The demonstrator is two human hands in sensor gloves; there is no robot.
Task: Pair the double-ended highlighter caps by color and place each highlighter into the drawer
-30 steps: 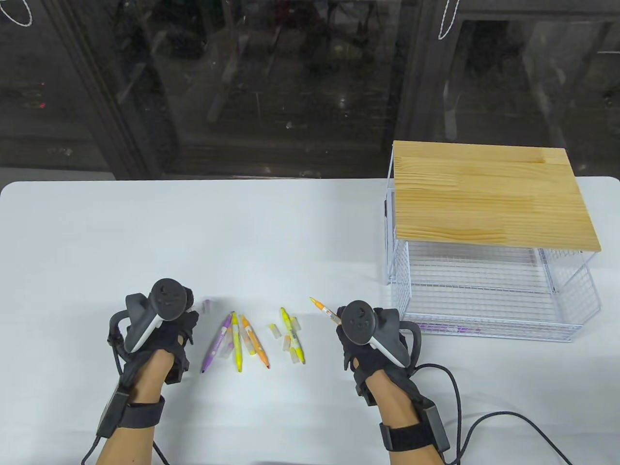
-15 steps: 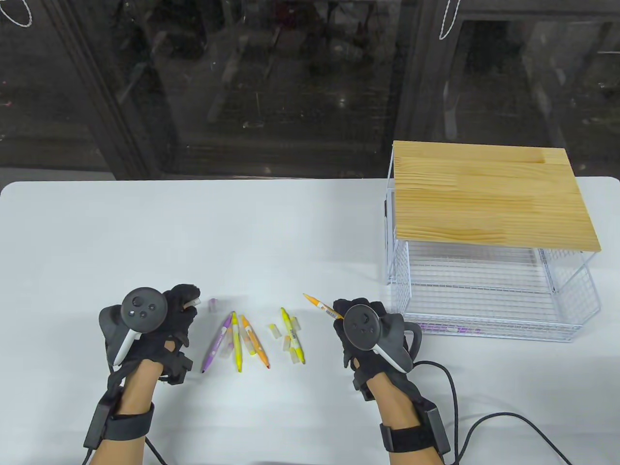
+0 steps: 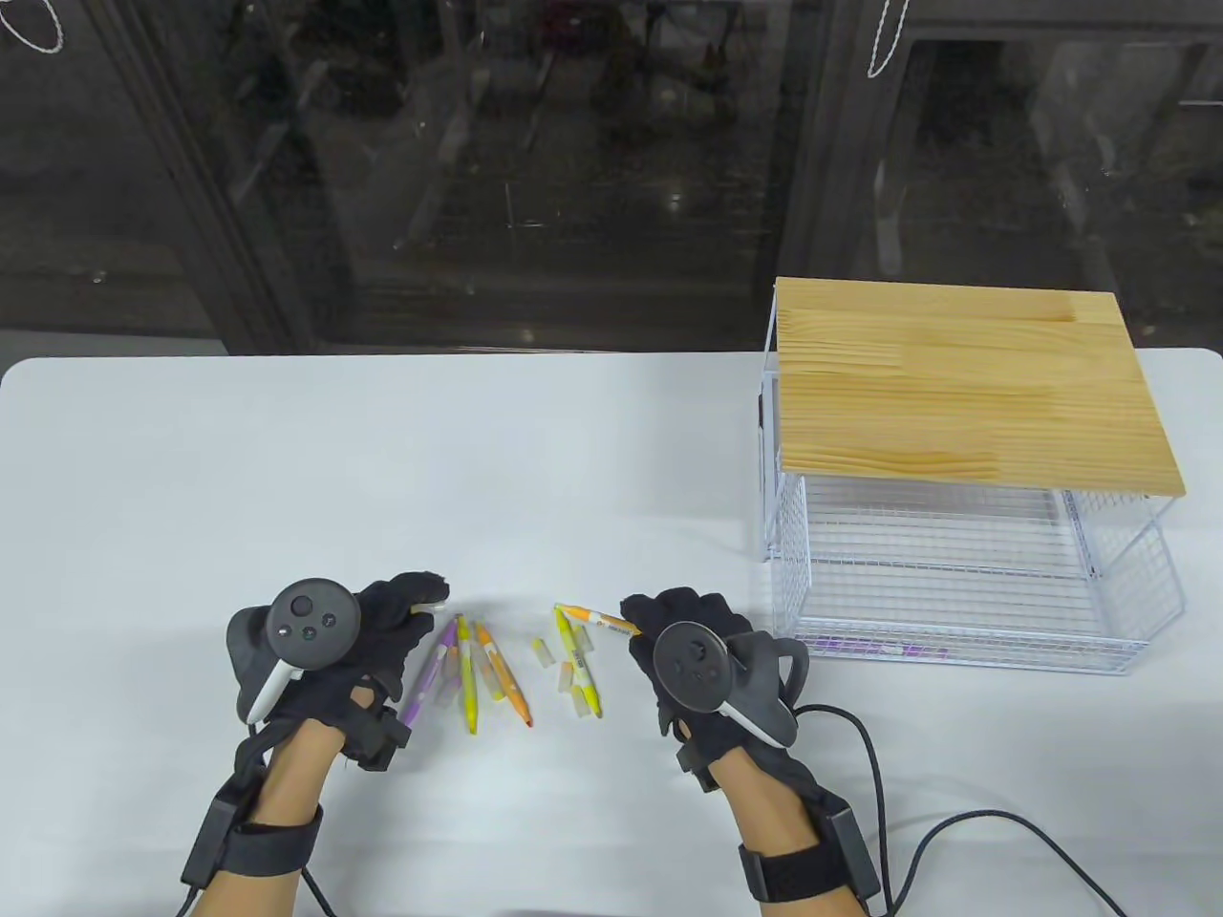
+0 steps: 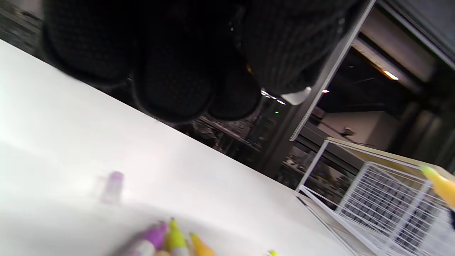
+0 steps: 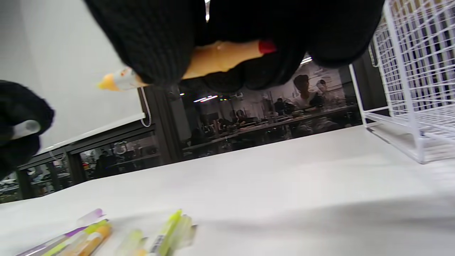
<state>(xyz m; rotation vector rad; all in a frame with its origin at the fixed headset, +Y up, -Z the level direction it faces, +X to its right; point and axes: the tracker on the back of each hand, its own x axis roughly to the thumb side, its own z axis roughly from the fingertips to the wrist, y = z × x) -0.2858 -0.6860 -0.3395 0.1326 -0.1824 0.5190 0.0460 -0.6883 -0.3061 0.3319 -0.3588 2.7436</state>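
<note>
white table (image 3: pixel 287 458), dark glass wall (image 3: pixel 478 172)

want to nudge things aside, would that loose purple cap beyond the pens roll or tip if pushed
The purple cap looks small, so probably very light and easily flicked away. It seems to stand on end, so a push would likely tip it. Being round, it may then roll across the smooth white table.

Black knit gloves (image 3: pixel 392 630), grey trackers (image 3: pixel 308 626)

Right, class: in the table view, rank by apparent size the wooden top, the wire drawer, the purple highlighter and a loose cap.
1. Wooden top and wire drawer: similar; the top hides part of the drawer, so unranked.
2. Purple highlighter.
3. Loose cap, smallest.
</note>
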